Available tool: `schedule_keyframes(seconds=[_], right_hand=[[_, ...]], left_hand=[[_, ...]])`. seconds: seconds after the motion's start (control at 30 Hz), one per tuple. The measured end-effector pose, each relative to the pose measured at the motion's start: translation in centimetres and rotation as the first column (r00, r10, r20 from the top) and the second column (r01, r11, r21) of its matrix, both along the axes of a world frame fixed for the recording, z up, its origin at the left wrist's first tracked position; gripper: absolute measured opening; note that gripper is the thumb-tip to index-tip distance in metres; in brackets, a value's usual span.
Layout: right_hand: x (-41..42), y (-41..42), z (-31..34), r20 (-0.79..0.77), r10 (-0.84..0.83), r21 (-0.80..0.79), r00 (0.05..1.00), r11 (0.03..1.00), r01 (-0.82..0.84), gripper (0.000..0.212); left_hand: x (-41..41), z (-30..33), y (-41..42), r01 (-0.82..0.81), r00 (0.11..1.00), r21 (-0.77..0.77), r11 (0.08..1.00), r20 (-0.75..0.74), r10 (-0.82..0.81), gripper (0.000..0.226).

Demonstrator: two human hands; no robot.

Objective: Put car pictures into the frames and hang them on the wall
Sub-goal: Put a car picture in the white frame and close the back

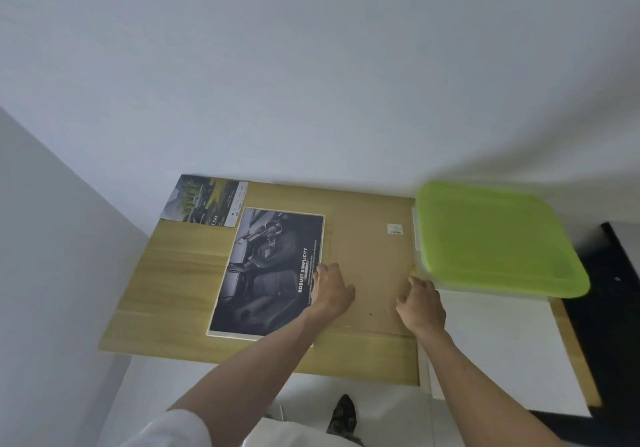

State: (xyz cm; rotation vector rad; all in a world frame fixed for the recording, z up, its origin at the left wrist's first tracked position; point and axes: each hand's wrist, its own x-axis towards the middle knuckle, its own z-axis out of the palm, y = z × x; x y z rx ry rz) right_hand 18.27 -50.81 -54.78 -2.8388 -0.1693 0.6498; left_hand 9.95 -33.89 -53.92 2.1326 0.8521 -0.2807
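Observation:
A dark car-interior picture [266, 270] lies in a pale frame on the wooden table [173, 284]. A second car picture [204, 201], showing a landscape, lies at the table's far left corner. A brown backing board [367, 249] lies flat to the right of the dark picture. My left hand [332, 287] rests at the seam between the picture's right edge and the board, fingers apart. My right hand [420, 299] sits on the board's right edge, fingers loosely curled, nothing visibly held.
A clear plastic box with a green lid [495, 239] stands at the right, on a white surface [498, 342]. White walls [311, 83] rise behind and to the left. A black object [616, 308] is at the far right. A shoe [343, 415] shows below.

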Motion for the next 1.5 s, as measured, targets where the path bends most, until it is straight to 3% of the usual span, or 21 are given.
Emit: schedule_keyframes(seconds=[0.2,0.33,0.47,0.63,0.9,1.07,1.17,1.5], right_hand=[[0.0,-0.6,-0.7,-0.036,-0.015,0.088,0.999,0.996,0.018,0.058],[1.1,-1.0,-0.8,-0.107,-0.165,0.246,0.981,0.951,0.186,0.057],[1.7,-1.1,-0.5,-0.156,-0.265,0.342,0.952,0.889,0.304,0.054],[0.9,-0.6,0.2,-0.265,-0.266,0.457,0.927,0.812,0.364,0.05],[-1.5,3.4,1.5,-0.296,-0.146,0.608,0.944,0.733,0.304,0.054],[-3.8,7.6,2.3,-0.286,0.038,0.618,0.957,0.771,0.153,0.07],[-5.5,10.0,2.1,-0.291,0.111,0.603,0.95,0.793,0.092,0.075],[-10.4,13.6,0.0,-0.207,0.03,0.523,0.978,0.848,0.084,0.071]], left_hand=[[2.0,0.1,-2.1,-0.15,0.982,0.005,0.989,-0.112,0.149,0.051],[2.6,0.4,-1.7,-0.329,0.94,-0.06,0.942,-0.116,0.321,0.053],[2.2,0.0,-0.1,-0.422,0.906,-0.044,0.906,-0.054,0.42,0.038],[0.4,1.9,2.2,-0.439,0.895,-0.1,0.893,0.036,0.444,0.029],[-4.0,3.9,8.2,-0.391,0.905,-0.146,0.909,0.12,0.408,0.049],[-8.0,3.7,13.6,-0.324,0.931,-0.126,0.938,0.132,0.339,0.039],[-10.5,3.6,16.4,-0.366,0.914,-0.126,0.922,0.141,0.381,0.054],[-14.7,0.5,21.4,-0.261,0.955,-0.163,0.951,0.099,0.279,0.071]])
